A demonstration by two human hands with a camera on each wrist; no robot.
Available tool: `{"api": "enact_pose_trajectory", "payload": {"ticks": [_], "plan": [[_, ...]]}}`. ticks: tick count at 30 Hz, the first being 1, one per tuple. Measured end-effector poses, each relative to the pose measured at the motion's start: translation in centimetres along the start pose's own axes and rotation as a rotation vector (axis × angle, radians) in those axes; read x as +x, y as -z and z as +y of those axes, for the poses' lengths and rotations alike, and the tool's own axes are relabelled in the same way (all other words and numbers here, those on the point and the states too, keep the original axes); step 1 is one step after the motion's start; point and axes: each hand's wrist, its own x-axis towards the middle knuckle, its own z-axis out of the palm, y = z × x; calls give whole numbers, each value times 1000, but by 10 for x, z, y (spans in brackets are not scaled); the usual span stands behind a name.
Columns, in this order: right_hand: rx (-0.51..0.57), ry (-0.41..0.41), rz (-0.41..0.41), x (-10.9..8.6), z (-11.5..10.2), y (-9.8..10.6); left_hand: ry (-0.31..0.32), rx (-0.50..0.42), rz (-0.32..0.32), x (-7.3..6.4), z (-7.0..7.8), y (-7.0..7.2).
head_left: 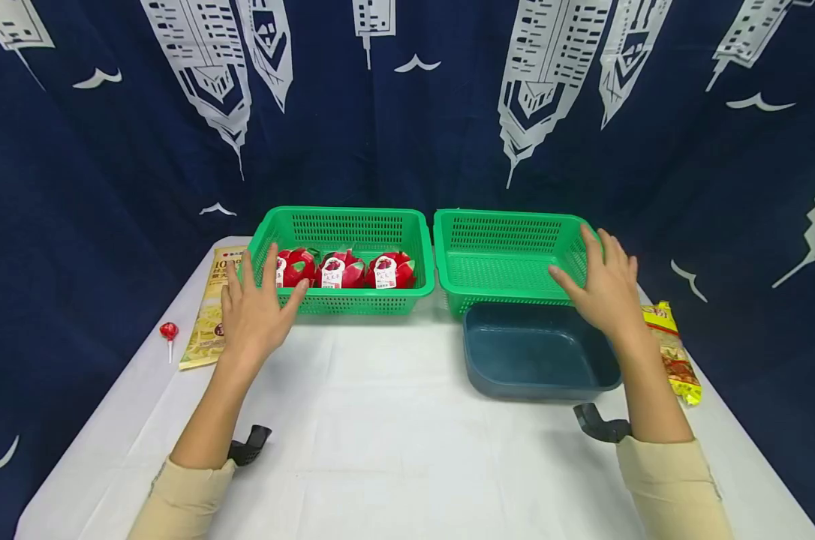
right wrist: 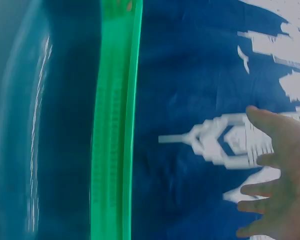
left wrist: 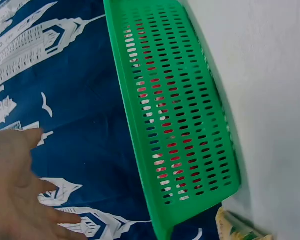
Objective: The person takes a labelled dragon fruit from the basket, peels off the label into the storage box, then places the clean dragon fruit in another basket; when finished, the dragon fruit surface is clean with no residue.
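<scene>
My left hand (head_left: 255, 311) hovers with spread fingers over the left corner of a green basket (head_left: 353, 304), which holds several red dragon fruits (head_left: 392, 268) with white labels. The left wrist view shows that basket's slotted side (left wrist: 185, 115), red showing through it, and the left hand (left wrist: 25, 190) apart from it. Above the right end of a second green basket (head_left: 495, 266), my right hand (head_left: 606, 292) is spread and holds nothing. A dark blue plastic bin (head_left: 539, 360) stands just in front of that basket. In the right wrist view the right hand (right wrist: 280, 180) has its fingers extended.
At the left lie a yellow noodle-like packet (head_left: 208, 322) and a red lollipop (head_left: 169, 331). Another yellow snack packet (head_left: 674, 356) lies at the right, partly behind the right forearm. A white cloth (head_left: 394, 435) covers the table, and a navy patterned curtain (head_left: 407, 135) hangs behind.
</scene>
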Motion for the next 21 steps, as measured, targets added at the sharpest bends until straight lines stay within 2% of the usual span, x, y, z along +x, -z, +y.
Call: {"api": "enact_pose_trajectory", "payload": {"ticks": [5,8,10,13,16,21], "plan": [[250,39,156,32,-42,-29,32,-179,174,-5,0,-8],[367,54,213,52,-74,-54,101,-287,250,-8,-1,-15],[409,57,228,65,-95,-74,173,-376,289,-10,-3,-21],[435,48,201,79,-121,-105,297,-528,321,-10,-6,-30],[479,64,126,89,-142,-134,397,-690,337,-8,-8,-41],[558,92,-59,100,-160,-173,445,-923,336,1,-12,-65]]}}
